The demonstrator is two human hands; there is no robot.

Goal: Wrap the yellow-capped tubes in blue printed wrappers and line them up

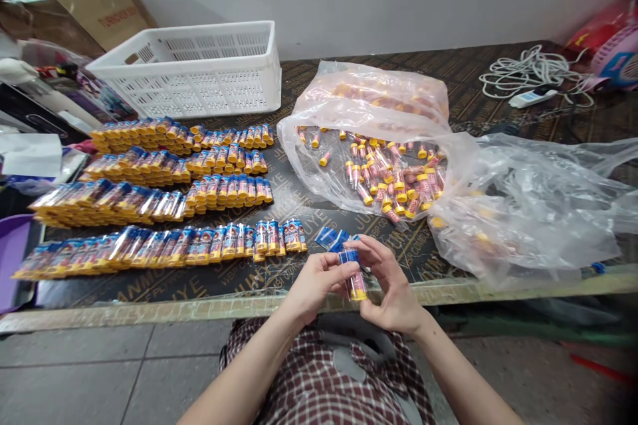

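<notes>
Over the table's front edge, my left hand [319, 279] pinches a small clear tube [355, 282] with pink contents, a yellow cap at its lower end and a blue printed sleeve around its upper part. My right hand [389, 282] curls round the same tube from the other side, fingers at the blue end and thumb by the yellow cap. Just beyond the fingers lie several flat blue sleeves [326, 237], partly hidden by my hands. To the left, sleeved tubes [199, 244] stand packed in rows, yellow ends down.
An open clear plastic bag [319, 176] spills unsleeved yellow-capped tubes [399, 179] behind my hands. More crumpled plastic [538, 199] lies to the right. A white basket [199, 83] stands at the back left, and a coiled white cable [533, 73] lies at the back right.
</notes>
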